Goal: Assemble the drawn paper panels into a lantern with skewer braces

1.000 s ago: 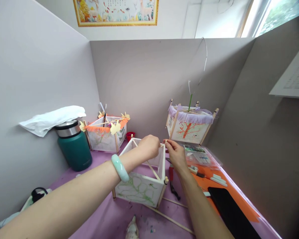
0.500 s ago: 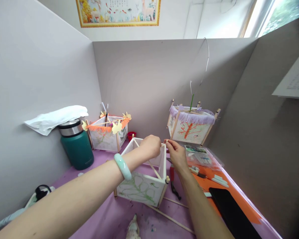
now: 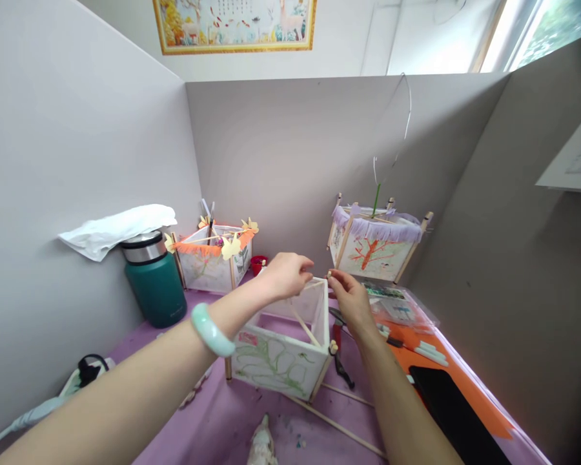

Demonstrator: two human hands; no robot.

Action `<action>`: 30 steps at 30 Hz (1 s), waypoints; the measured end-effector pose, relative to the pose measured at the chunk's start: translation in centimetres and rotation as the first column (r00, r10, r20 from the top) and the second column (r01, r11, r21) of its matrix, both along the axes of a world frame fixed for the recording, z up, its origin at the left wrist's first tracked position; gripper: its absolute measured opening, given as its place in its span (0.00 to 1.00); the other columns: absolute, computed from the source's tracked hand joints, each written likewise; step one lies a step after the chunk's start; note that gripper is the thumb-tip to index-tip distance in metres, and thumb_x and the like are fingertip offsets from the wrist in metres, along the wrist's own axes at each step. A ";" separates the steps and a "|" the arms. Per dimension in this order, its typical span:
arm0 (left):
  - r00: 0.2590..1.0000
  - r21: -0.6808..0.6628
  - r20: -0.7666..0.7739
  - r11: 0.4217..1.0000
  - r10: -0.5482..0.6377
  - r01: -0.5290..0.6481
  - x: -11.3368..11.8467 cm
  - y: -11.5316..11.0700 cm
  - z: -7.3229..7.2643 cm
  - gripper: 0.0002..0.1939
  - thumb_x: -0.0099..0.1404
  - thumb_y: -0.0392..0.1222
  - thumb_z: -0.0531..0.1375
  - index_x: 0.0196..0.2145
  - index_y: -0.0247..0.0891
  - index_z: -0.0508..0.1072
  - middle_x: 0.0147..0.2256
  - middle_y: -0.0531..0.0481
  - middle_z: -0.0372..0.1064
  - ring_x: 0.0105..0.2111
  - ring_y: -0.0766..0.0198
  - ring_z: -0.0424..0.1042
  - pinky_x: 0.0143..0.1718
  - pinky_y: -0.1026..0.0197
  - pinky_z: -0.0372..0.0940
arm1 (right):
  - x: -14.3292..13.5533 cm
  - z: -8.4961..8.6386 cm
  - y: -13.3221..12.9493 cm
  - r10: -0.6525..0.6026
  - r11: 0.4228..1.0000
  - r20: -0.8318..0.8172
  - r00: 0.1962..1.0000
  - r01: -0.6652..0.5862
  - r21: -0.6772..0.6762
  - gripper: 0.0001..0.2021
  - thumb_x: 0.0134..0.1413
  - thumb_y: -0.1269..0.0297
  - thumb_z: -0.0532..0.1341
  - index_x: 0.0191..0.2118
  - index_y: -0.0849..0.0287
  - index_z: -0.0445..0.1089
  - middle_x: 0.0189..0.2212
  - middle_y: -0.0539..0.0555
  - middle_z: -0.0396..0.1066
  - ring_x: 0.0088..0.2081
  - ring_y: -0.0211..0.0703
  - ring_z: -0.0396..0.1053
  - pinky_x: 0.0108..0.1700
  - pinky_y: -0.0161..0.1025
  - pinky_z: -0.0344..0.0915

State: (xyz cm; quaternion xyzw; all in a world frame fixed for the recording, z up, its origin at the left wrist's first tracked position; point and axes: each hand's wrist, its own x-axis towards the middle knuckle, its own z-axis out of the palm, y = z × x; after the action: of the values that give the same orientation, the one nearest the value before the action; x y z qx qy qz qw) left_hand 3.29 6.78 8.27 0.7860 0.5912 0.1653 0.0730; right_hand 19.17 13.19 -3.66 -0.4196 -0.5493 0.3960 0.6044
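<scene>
A square lantern frame (image 3: 271,368) with white painted panels and wooden corner sticks stands on the purple table; green branches are drawn on its front. A thin wooden stick (image 3: 304,323) slants across its open top. My right hand (image 3: 352,300) pinches the top of the wooden corner stick (image 3: 329,274) at the far right corner. Above the lantern's back rim, my left hand (image 3: 288,276) hovers with its fingers loosely apart, holding nothing I can see. A pale green bangle (image 3: 212,330) circles the left wrist.
Two finished-looking lanterns, one orange-fringed (image 3: 206,268) and one purple-fringed (image 3: 375,248), stand behind. A green bottle (image 3: 155,287) is at left. Red-handled pliers (image 3: 337,342), loose sticks (image 3: 339,426), a black phone-like slab (image 3: 455,413) and a white-tipped tube (image 3: 262,442) lie around.
My left hand has lifted slightly and moved left from the lantern's far corner, its fist loosening. My right hand stays at the corner stick. The view has shifted a little.
</scene>
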 end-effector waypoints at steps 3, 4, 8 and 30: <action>0.970 0.229 0.242 0.970 0.019 -0.076 -2.6 -2.8 0.5 0.14 0.61 0.40 0.55 0.43 0.40 0.75 0.42 0.50 0.74 0.31 0.68 0.73 0.40 0.65 0.66 | 0.6 0.1 0.1 -0.022 1.000 0.019 1.000 0.022 -0.014 0.19 0.46 0.55 0.61 0.42 0.61 0.72 0.38 0.57 0.74 0.38 0.45 0.71 0.32 0.38 0.69; 0.951 0.282 0.306 0.951 0.033 -0.124 -3.5 -3.9 0.3 0.14 0.62 0.41 0.54 0.42 0.40 0.75 0.41 0.50 0.74 0.33 0.67 0.72 0.40 0.64 0.66 | 0.8 0.3 0.0 -0.030 0.999 0.028 0.999 0.030 -0.013 0.18 0.46 0.55 0.61 0.42 0.61 0.72 0.38 0.57 0.74 0.38 0.46 0.71 0.32 0.38 0.69; 0.807 0.426 0.575 0.793 0.135 -0.436 -6.9 -8.1 -2.7 0.13 0.63 0.46 0.54 0.39 0.40 0.75 0.43 0.50 0.72 0.41 0.62 0.71 0.43 0.63 0.64 | 0.8 0.9 -0.4 -0.036 0.999 0.065 0.997 0.037 -0.009 0.17 0.46 0.55 0.61 0.38 0.61 0.74 0.35 0.56 0.75 0.36 0.45 0.71 0.31 0.37 0.68; 0.515 0.168 0.845 0.844 0.143 -0.510 -9.0 -10.3 -11.9 0.10 0.58 0.47 0.61 0.32 0.38 0.78 0.39 0.49 0.70 0.41 0.62 0.69 0.41 0.66 0.65 | -0.2 -0.2 -0.6 -0.011 0.999 0.133 0.991 0.015 -0.031 0.22 0.47 0.48 0.62 0.41 0.62 0.75 0.31 0.55 0.75 0.31 0.44 0.70 0.33 0.39 0.67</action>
State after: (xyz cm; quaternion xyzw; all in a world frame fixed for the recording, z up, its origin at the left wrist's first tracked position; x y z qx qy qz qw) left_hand -5.69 -3.50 -3.62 0.4912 0.5857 0.6297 0.1385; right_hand 18.93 12.64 -3.83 -0.4582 -0.5794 0.3717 0.5623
